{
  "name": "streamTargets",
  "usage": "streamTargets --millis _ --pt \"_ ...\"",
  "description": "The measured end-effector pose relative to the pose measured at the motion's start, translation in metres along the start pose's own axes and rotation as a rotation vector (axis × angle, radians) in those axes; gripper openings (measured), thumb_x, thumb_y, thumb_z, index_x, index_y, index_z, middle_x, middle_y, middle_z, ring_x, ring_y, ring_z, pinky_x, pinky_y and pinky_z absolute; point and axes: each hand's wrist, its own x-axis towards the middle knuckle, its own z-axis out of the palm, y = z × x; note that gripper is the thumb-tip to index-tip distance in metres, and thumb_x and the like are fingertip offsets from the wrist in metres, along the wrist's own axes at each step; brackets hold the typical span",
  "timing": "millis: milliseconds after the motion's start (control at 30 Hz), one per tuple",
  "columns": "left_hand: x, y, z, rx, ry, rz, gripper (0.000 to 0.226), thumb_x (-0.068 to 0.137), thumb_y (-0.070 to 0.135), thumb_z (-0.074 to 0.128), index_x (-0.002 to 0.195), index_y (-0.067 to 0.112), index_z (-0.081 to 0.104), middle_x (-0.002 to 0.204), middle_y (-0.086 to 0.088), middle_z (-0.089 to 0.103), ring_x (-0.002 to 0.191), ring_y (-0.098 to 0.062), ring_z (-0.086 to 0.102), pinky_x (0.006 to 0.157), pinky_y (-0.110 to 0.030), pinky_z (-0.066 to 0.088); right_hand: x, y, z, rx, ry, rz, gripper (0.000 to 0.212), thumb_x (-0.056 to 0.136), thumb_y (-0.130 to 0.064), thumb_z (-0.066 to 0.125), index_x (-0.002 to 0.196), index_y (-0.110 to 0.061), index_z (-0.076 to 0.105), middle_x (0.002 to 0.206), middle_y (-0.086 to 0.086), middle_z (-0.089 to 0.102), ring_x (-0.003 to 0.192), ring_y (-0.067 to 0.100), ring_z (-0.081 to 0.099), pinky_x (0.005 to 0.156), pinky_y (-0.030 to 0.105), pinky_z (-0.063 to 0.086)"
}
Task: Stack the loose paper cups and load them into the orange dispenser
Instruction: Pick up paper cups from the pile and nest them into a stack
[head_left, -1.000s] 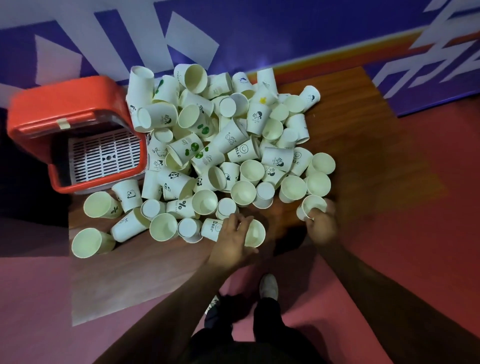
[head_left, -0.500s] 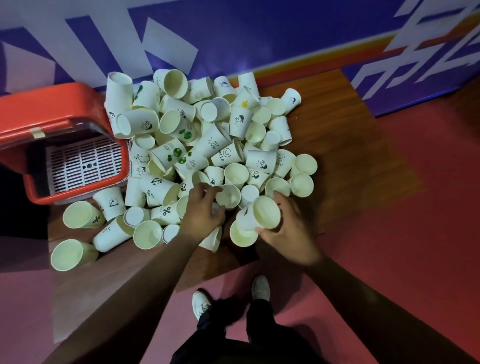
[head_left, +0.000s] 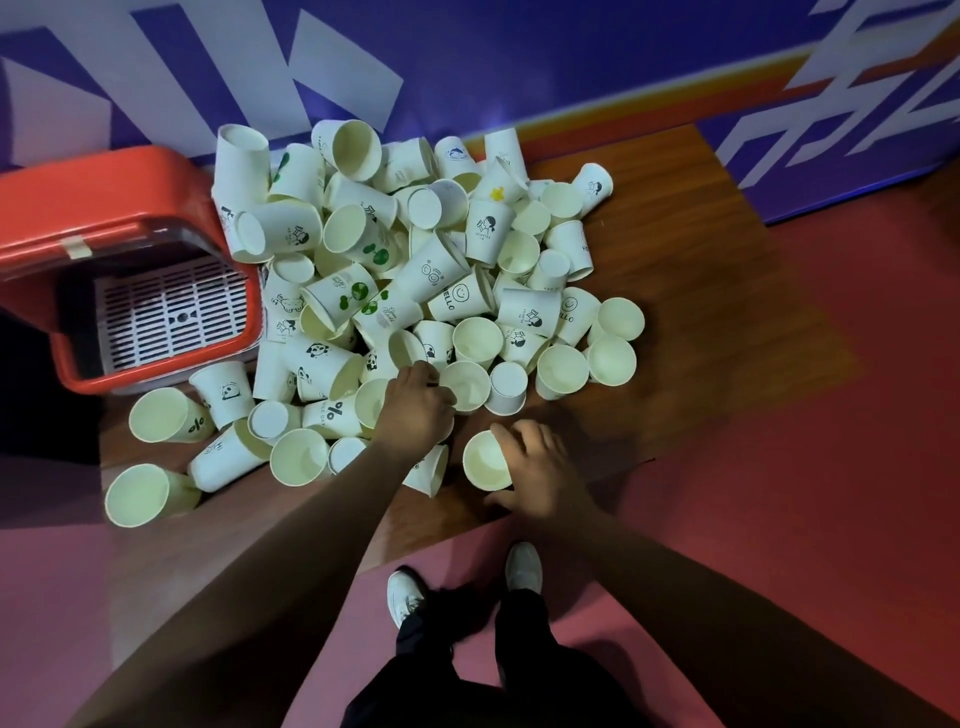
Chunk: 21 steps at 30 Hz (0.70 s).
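Commercial venue look: purple wall (head_left: 519, 67) with white graphics, red floor (head_left: 841, 441), printed paper cups (head_left: 431, 270) heaped

Right hand (head_left: 543, 470) around one paper cup (head_left: 485, 461)

My desk (head_left: 685, 322) is brown wood grain. A heap of white paper cups (head_left: 431, 280) covers its left and middle. Some lie on their sides, some stand mouth up, and some are turned bottom up. Several are printed with pandas, green leaves or "HELLO". The orange dispenser (head_left: 104, 208) sits at the left end, and the heap leans against its side. A few stray cups (head_left: 137, 493) lie on their sides near the front left corner, mouths towards me. By the front edge my right hand (head_left: 540, 467) grips 1 cup (head_left: 485, 462), mouth up. I cannot tell whether it touches the wood.
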Motion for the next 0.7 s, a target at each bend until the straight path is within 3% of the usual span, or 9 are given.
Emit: streamTargets --millis 133,233,367,433,467,533,600,700 --pt "0.0 0.0 -0.002 -0.075 0.056 0.022 0.007 0.071 0.012 0.074 0.076 0.011 0.079 0.092 -0.019 0.063 0.081 -0.042 0.062 0.07 -0.043 0.056 0.0 0.007 -0.008 0.193 0.049 0.049 0.092 0.075 -0.074 0.054 0.143 -0.015 0.039 0.131 0.008 0.044 0.122 0.025 0.04 0.102 0.041 0.036" --pt "0.0 0.0 -0.007 -0.189 0.078 0.001 0.008 0.076 0.006 0.081 0.083 0.009 0.078 0.104 -0.022 0.062 0.093 -0.041 0.063 0.08 -0.043 0.055 0.01 0.019 -0.017 0.334 0.118 0.222 0.074 0.085 -0.066 0.044 0.14 -0.017 0.04 0.139 0.01 0.038 0.131 0.026 0.036 0.109 0.042 0.034" --pt "-0.006 0.004 -0.024 -0.344 0.112 -0.011 0.008 0.093 0.014 0.069 0.097 0.009 0.074 0.126 -0.017 0.055 0.104 -0.026 0.065 0.087 -0.027 0.049 0.032 0.034 -0.024 0.184 0.207 0.228 0.051 0.088 -0.047 0.054 0.119 -0.007 0.053 0.114 0.016 0.05 0.105 0.035 0.054 0.089 0.043 0.048" --pt "-0.01 0.006 -0.036 -0.395 0.176 -0.037 0.011 0.095 0.017 0.066 0.1 0.01 0.073 0.133 -0.013 0.054 0.104 -0.016 0.063 0.089 -0.018 0.044 0.044 0.034 -0.024 0.12 0.174 0.216 0.047 0.086 -0.037 0.062 0.12 -0.005 0.054 0.115 0.017 0.05 0.105 0.036 0.054 0.088 0.043 0.05" --pt "-0.012 0.009 -0.044 -0.43 0.215 -0.053 0.01 0.095 0.017 0.066 0.099 0.01 0.073 0.134 -0.008 0.054 0.104 -0.012 0.062 0.089 -0.012 0.041 0.05 0.033 -0.024 0.089 0.138 0.22 0.05 0.085 -0.034 0.064 0.125 -0.006 0.053 0.119 0.018 0.049 0.108 0.036 0.054 0.089 0.043 0.05" --pt "-0.019 0.016 -0.058 -0.568 0.238 -0.105 0.01 0.096 0.017 0.066 0.097 0.009 0.072 0.129 0.021 0.054 0.119 -0.006 0.057 0.091 -0.007 0.04 0.06 0.029 -0.022 0.012 0.083 0.224 0.052 0.084 -0.03 0.066 0.129 -0.009 0.052 0.124 0.018 0.047 0.11 0.036 0.054 0.09 0.045 0.051" --pt "-0.028 0.02 -0.069 -0.718 0.192 -0.129 0.007 0.096 0.016 0.066 0.096 0.009 0.07 0.118 0.037 0.054 0.138 0.002 0.039 0.096 -0.013 0.042 0.068 0.026 -0.019 -0.063 0.058 0.202 0.045 0.084 -0.026 0.065 0.124 -0.009 0.055 0.123 0.019 0.047 0.105 0.037 0.054 0.086 0.046 0.052" --pt "-0.043 0.019 -0.074 -0.935 0.079 -0.177 0.002 0.093 0.007 0.067 0.092 0.009 0.067 0.13 0.015 0.057 0.143 0.006 0.03 0.1 -0.029 0.044 0.074 0.025 -0.016 -0.155 0.051 0.173 0.032 0.079 -0.015 0.07 0.108 -0.003 0.061 0.112 0.02 0.052 0.092 0.037 0.057 0.073 0.043 0.053"
